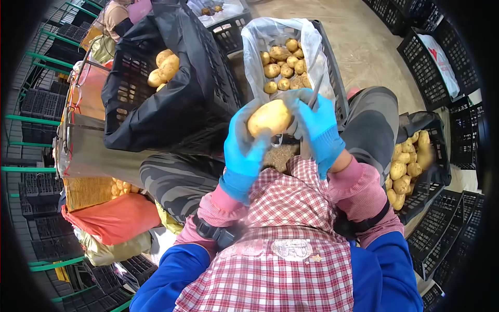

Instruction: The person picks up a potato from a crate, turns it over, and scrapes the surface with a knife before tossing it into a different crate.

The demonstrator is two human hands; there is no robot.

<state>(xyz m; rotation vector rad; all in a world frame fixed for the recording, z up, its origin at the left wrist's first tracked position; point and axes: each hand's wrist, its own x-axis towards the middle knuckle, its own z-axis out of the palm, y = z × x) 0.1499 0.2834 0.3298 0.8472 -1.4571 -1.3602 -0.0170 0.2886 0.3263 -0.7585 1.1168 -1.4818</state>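
Note:
A large pale yellow potato (269, 118) is held up in front of my lap, above the near end of a lined crate. My left hand (243, 148), in a blue glove with grey finger coating, wraps around its left side with the thumb across the front. On the other side, my right hand (318, 127), gloved the same way, has its fingers curled against the potato's right end. Just beyond both hands, smaller potatoes (286, 65) lie in the crate lined with a clear plastic bag (253, 44).
A black-lined crate (176, 112) holding several big potatoes (167, 66) stands at the left. To my right, another crate (442, 151) contains yellow potatoes (408, 166). Stacked black crates (436, 229) line the right side. A red sack (117, 221) lies at the left. Another person (117, 21) is at upper left.

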